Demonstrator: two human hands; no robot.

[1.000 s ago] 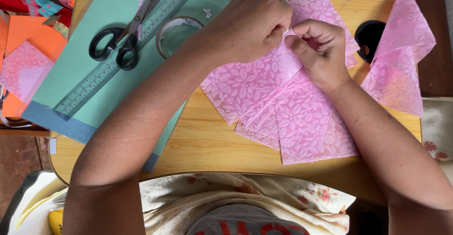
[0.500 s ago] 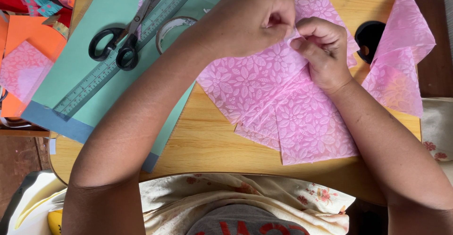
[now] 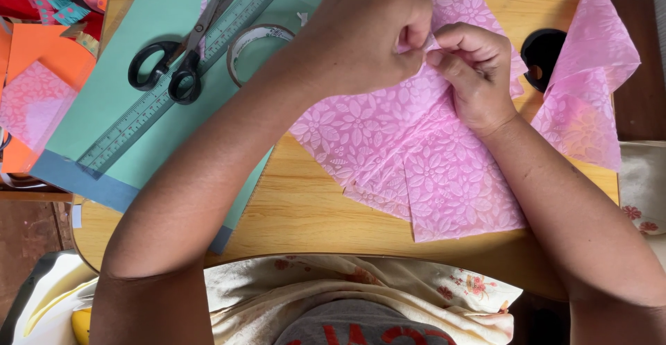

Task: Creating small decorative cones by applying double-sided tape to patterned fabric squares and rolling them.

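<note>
Head view, wooden table [image 3: 305, 213], left hand [image 3: 368, 33], right hand [image 3: 475, 74], each grip pinching pink paper [image 3: 416, 158].

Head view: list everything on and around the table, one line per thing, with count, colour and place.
pink paper: several overlapping flower-embossed sheets, pink, middle of the table, pinched at the top edge by both hands
loose pink paper: one folded piece, pink, right edge
scissors: one, black handles, on the green sheet
ruler: one, green-tinted clear, diagonal under the scissors
tape roll: one, clear, right of the scissors
green sheet: one, green, left part, over a blue sheet
orange paper: some sheets, orange, far left
black round thing: one, right of the hands
table: one, light wood
left hand: fingers pinching the paper
right hand: fingers pinching the paper
</note>
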